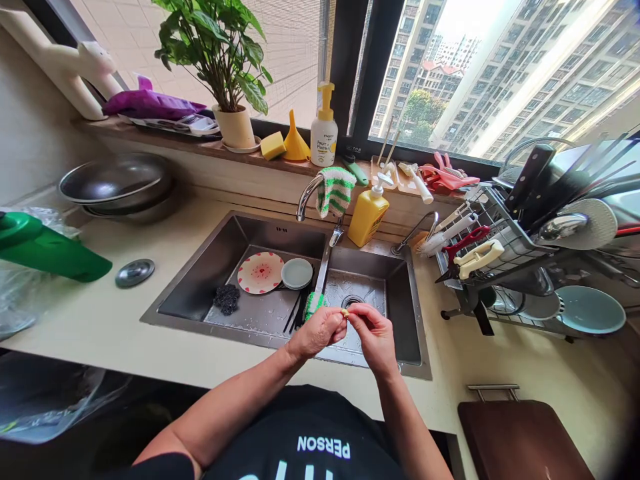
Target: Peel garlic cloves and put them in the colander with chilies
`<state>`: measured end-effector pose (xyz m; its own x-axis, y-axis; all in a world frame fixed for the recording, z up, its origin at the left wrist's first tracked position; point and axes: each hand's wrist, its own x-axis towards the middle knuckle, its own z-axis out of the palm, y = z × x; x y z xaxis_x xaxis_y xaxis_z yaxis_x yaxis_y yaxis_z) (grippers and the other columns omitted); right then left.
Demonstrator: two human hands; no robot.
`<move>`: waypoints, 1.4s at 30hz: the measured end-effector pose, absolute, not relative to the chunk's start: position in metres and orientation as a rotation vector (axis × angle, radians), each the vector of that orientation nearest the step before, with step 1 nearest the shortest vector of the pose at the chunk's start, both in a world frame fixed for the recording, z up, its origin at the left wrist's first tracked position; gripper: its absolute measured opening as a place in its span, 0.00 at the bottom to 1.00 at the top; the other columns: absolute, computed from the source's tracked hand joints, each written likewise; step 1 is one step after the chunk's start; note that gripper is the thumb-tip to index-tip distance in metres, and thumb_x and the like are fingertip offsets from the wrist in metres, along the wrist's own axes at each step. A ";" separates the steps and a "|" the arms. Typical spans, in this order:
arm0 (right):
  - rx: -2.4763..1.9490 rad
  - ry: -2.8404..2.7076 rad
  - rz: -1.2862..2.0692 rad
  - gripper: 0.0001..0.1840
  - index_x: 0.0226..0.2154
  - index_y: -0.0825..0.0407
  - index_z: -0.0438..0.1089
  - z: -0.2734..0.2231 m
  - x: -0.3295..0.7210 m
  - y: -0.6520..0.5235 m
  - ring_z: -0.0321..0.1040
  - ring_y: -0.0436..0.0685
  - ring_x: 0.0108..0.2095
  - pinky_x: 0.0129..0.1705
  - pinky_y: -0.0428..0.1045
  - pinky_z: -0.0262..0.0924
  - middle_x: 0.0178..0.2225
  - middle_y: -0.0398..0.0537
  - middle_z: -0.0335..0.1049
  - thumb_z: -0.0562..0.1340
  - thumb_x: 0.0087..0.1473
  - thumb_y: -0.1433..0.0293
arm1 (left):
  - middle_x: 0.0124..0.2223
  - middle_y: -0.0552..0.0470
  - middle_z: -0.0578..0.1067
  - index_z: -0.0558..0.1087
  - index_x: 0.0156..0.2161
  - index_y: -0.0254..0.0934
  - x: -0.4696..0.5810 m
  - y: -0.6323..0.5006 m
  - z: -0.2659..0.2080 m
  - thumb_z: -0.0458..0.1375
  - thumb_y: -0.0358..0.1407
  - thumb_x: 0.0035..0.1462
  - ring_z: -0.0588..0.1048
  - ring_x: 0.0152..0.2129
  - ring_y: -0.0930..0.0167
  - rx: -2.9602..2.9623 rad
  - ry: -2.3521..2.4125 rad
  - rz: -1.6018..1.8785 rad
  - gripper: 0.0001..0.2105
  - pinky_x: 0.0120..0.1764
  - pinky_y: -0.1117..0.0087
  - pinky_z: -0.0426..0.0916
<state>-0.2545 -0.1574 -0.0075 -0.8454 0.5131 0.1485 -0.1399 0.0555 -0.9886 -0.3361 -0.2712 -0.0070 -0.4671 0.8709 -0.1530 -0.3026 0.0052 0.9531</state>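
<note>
While the left hand [320, 331], curled closed, and the right hand [371, 333], pinching, grip a tiny yellowish piece [345, 313], too small to identify, it sits between them above the right basin [404, 313]. A loose or wet pinch could drop it towards the drain [353, 301].

Black short-sleeved T-shirt [287, 427] with the word PERSON [324, 447] in white capitals, larger white letters [300, 471] nearby
</note>
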 end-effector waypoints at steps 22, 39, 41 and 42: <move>-0.471 -1.809 1.917 0.05 0.27 0.49 0.75 -0.014 -0.263 -0.158 0.65 0.55 0.34 0.38 0.50 0.60 0.31 0.46 0.70 0.64 0.51 0.65 | 0.18 0.59 0.60 0.58 0.23 0.35 -0.342 -0.266 -0.013 0.50 0.44 0.55 0.50 0.12 0.82 0.526 1.269 1.643 0.16 0.15 0.78 0.42; -0.461 -1.904 1.764 0.05 0.29 0.51 0.74 -0.013 -0.264 -0.164 0.67 0.54 0.34 0.39 0.49 0.61 0.31 0.47 0.71 0.63 0.52 0.68 | 0.14 0.59 0.58 0.58 0.18 0.36 -0.338 -0.264 -0.013 0.50 0.43 0.51 0.49 0.11 0.82 0.447 1.454 1.682 0.16 0.15 0.78 0.42; -0.483 -1.886 1.806 0.05 0.29 0.51 0.75 -0.011 -0.264 -0.166 0.66 0.55 0.35 0.39 0.49 0.61 0.32 0.47 0.71 0.64 0.51 0.67 | 0.14 0.59 0.58 0.57 0.17 0.36 -0.340 -0.265 -0.012 0.50 0.41 0.50 0.49 0.10 0.82 0.417 1.458 1.690 0.15 0.15 0.77 0.41; -0.494 -1.866 1.864 0.05 0.29 0.51 0.75 -0.011 -0.264 -0.166 0.66 0.54 0.35 0.39 0.49 0.61 0.32 0.47 0.71 0.65 0.50 0.67 | 0.14 0.58 0.59 0.57 0.17 0.36 -0.341 -0.266 -0.012 0.50 0.40 0.49 0.49 0.10 0.82 0.410 1.447 1.690 0.14 0.14 0.77 0.41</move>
